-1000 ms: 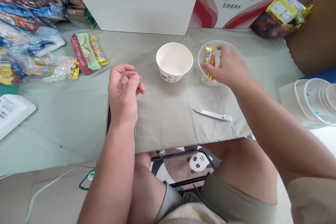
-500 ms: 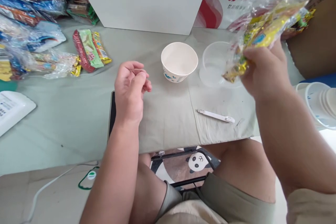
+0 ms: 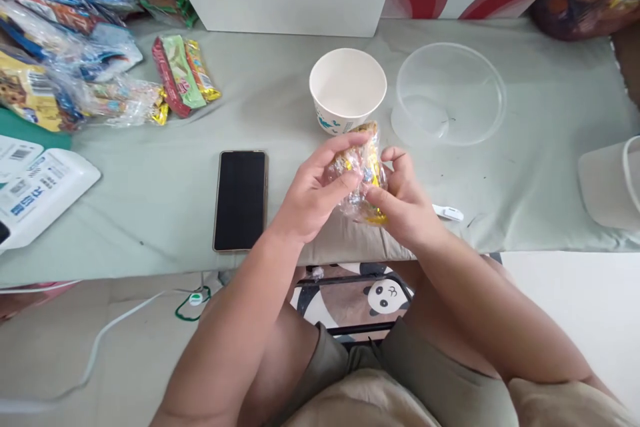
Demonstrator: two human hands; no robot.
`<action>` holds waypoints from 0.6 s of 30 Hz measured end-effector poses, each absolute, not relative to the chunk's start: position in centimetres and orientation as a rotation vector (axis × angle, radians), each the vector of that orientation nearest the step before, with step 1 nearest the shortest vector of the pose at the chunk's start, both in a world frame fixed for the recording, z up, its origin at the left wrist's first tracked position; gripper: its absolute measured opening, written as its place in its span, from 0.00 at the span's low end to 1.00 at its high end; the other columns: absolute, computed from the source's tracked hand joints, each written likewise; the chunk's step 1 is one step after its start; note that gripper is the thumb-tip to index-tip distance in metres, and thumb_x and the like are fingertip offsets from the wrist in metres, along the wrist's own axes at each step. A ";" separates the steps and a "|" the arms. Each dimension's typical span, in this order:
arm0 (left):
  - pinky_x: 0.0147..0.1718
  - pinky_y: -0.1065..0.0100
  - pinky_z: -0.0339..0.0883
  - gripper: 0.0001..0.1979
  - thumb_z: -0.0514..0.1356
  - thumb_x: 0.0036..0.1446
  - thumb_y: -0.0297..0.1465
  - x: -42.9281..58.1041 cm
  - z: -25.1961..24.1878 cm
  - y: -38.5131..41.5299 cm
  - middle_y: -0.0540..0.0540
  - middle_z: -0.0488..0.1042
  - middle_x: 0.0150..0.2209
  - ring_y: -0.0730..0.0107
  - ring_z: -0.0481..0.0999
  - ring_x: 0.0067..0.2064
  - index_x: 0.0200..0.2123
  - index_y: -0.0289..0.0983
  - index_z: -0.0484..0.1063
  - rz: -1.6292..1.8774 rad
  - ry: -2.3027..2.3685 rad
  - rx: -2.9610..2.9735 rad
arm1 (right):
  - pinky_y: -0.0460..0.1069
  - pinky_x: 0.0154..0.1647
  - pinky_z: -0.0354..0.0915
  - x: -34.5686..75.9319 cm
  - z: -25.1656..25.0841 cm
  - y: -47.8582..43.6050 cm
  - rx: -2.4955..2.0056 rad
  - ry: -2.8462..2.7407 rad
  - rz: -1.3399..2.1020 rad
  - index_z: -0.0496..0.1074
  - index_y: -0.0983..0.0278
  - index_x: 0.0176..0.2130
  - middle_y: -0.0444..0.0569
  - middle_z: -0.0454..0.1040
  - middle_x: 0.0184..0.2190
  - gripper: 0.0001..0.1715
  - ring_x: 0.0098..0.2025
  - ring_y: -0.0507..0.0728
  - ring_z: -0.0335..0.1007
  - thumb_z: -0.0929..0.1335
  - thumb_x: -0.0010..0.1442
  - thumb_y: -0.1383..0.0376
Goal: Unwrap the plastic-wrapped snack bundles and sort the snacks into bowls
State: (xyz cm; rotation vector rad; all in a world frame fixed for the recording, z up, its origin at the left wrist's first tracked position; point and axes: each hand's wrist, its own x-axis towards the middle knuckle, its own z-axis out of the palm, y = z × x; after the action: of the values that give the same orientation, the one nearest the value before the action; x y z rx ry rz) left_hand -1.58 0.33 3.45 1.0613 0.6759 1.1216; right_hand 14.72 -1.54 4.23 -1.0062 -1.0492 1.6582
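Head cam, snack pkt (image 3: 371, 163), btwn hands (image 3: 311, 199) (image 3: 411, 210)

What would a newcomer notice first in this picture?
Probably the crinkly clear plastic packet with yellow wrapping, held mid-picture between the left hand and the right hand. Just beyond it stands a round white paper bowl with teal print, with a wide round clear plastic tub on its right.

Table (image 3: 125, 213) under pale green cloth
Wrapped snack bars (image 3: 183, 79) far left, phone (image 3: 241, 200) near left, paper bowl (image 3: 331, 109) far centre, clear tub (image 3: 420, 123) to its right, white tool (image 3: 449, 213) near right.
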 end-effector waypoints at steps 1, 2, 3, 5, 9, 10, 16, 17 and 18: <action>0.63 0.54 0.74 0.21 0.68 0.62 0.40 -1.5 3.2 0.3 0.50 0.73 0.66 0.54 0.75 0.65 0.57 0.50 0.73 1.117 0.688 1.079 | 0.46 0.30 0.63 14.7 4.0 -1.5 -1.013 -0.997 1.654 0.55 0.54 0.44 0.39 0.66 0.37 0.32 0.30 0.49 0.64 0.78 0.58 0.51; 0.63 0.54 0.73 0.23 0.68 0.63 0.40 -1.5 3.0 0.3 0.50 0.71 0.68 0.54 0.74 0.66 0.60 0.51 0.71 1.099 0.700 1.105 | 0.45 0.29 0.62 14.6 3.9 -1.5 -1.025 -0.981 1.650 0.54 0.56 0.41 0.38 0.64 0.35 0.32 0.28 0.48 0.61 0.78 0.59 0.49; 0.63 0.55 0.73 0.25 0.67 0.64 0.40 -1.5 2.7 0.3 0.50 0.70 0.69 0.55 0.73 0.66 0.62 0.52 0.68 1.072 0.716 1.137 | 0.45 0.29 0.61 14.7 3.8 -1.5 -1.039 -0.999 1.650 0.54 0.57 0.39 0.38 0.63 0.33 0.31 0.28 0.48 0.60 0.77 0.60 0.48; 0.65 0.56 0.71 0.26 0.66 0.65 0.41 -1.5 2.4 0.4 0.48 0.67 0.70 0.55 0.72 0.68 0.65 0.52 0.65 1.011 0.765 1.216 | 0.46 0.31 0.62 15.0 3.7 -1.5 -1.072 -1.122 1.625 0.57 0.58 0.38 0.40 0.64 0.33 0.26 0.30 0.49 0.62 0.73 0.65 0.47; 0.66 0.54 0.69 0.24 0.64 0.66 0.43 -1.7 2.1 0.5 0.45 0.71 0.66 0.54 0.72 0.66 0.62 0.48 0.67 1.016 0.930 1.338 | 0.52 0.43 0.68 17.2 4.6 -1.3 -1.250 -1.586 1.114 0.68 0.59 0.42 0.50 0.73 0.41 0.12 0.44 0.57 0.71 0.65 0.71 0.53; 0.65 0.54 0.70 0.22 0.64 0.65 0.43 -1.8 2.1 0.5 0.45 0.73 0.63 0.55 0.73 0.64 0.60 0.47 0.69 1.044 0.975 1.340 | 0.54 0.46 0.69 18.1 4.8 -1.3 -1.292 -1.701 0.953 0.70 0.60 0.42 0.51 0.74 0.43 0.11 0.46 0.58 0.72 0.65 0.71 0.56; 0.46 0.59 0.79 0.17 0.64 0.61 0.42 -3.0 2.2 0.8 0.44 0.73 0.54 0.58 0.77 0.51 0.53 0.48 0.71 1.056 1.059 1.180 | 0.58 0.44 0.71 24.0 4.4 -2.5 -1.634 -2.220 0.528 0.73 0.62 0.49 0.57 0.77 0.45 0.15 0.45 0.65 0.76 0.67 0.65 0.59; 0.44 0.59 0.79 0.20 0.65 0.59 0.43 -3.2 2.1 0.8 0.44 0.72 0.54 0.58 0.77 0.51 0.54 0.49 0.70 1.038 1.026 1.165 | 0.60 0.45 0.71 24.8 4.0 -2.8 -1.683 -2.276 0.472 0.73 0.62 0.51 0.58 0.77 0.46 0.18 0.47 0.67 0.76 0.68 0.64 0.58; 0.43 0.60 0.79 0.24 0.67 0.56 0.44 -3.3 2.1 0.9 0.44 0.71 0.56 0.57 0.77 0.51 0.55 0.50 0.69 1.020 0.988 1.168 | 0.61 0.47 0.71 25.6 3.6 -3.1 -1.720 -2.316 0.420 0.73 0.62 0.53 0.59 0.77 0.48 0.20 0.49 0.69 0.75 0.69 0.63 0.57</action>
State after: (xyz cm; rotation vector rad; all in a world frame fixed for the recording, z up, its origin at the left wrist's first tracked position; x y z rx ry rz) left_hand -3.33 0.85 2.05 1.1678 0.9885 1.0196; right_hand 25.57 -3.06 3.65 -1.7200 -2.3157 0.4196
